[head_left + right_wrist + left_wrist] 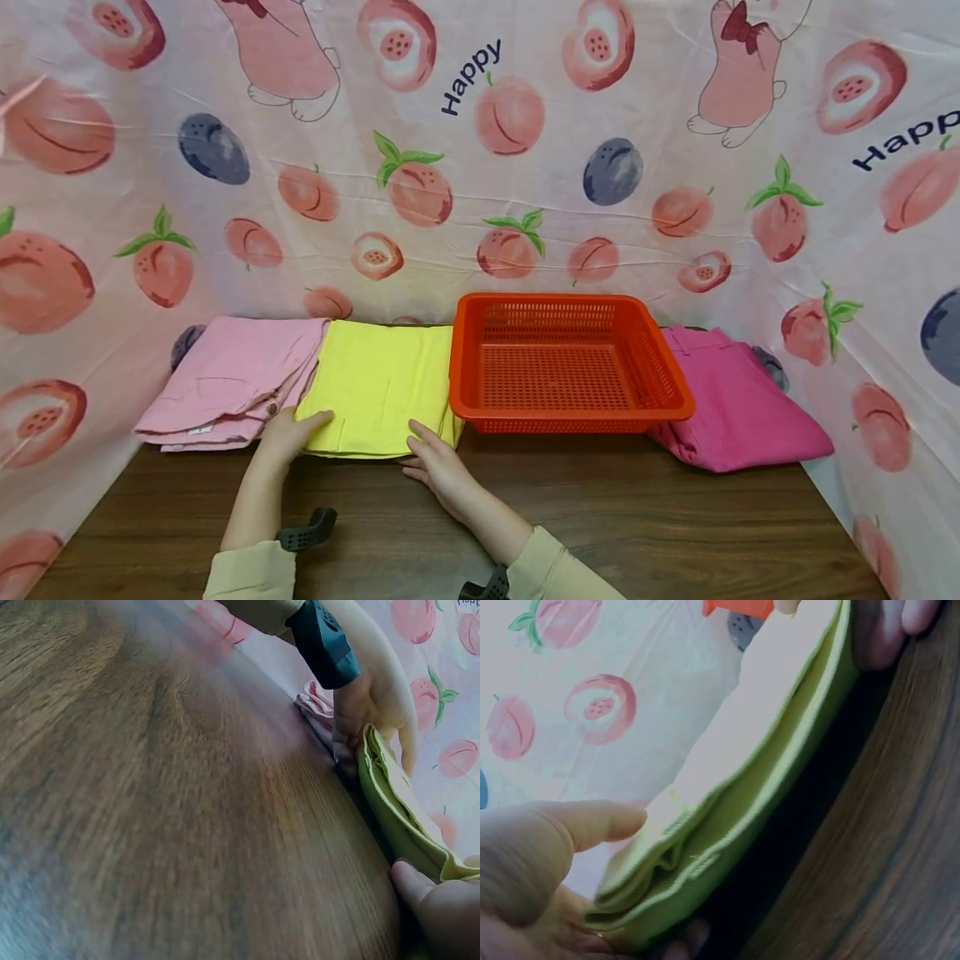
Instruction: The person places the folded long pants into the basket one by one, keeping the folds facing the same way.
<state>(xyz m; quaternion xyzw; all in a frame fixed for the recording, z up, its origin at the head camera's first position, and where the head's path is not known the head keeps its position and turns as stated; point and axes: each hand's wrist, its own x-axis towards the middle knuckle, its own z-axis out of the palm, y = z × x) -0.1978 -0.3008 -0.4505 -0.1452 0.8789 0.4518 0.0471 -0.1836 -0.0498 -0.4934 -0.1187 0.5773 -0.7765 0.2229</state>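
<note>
Folded yellow pants [375, 383] lie between the light pink pile and the basket, near the back of the table. My left hand [288, 433] grips their front left corner, thumb on top and fingers underneath. At the front right corner my right hand [442, 471] pinches them, thumb above and the other fingers below the edge. In the left wrist view, the layered front edge of the yellow pants [780, 761] shows a dark gap beneath it, over the wood. The right wrist view shows my left hand [371, 709] at the far end of the fold.
An orange-red plastic basket [573, 422] stands right beside the yellow pants, with nothing in it. Folded light pink clothing [232, 367] with buttons lies at left; a folded magenta garment [738, 408] lies right of the basket. A printed curtain [525, 192] backs the wooden table [637, 517].
</note>
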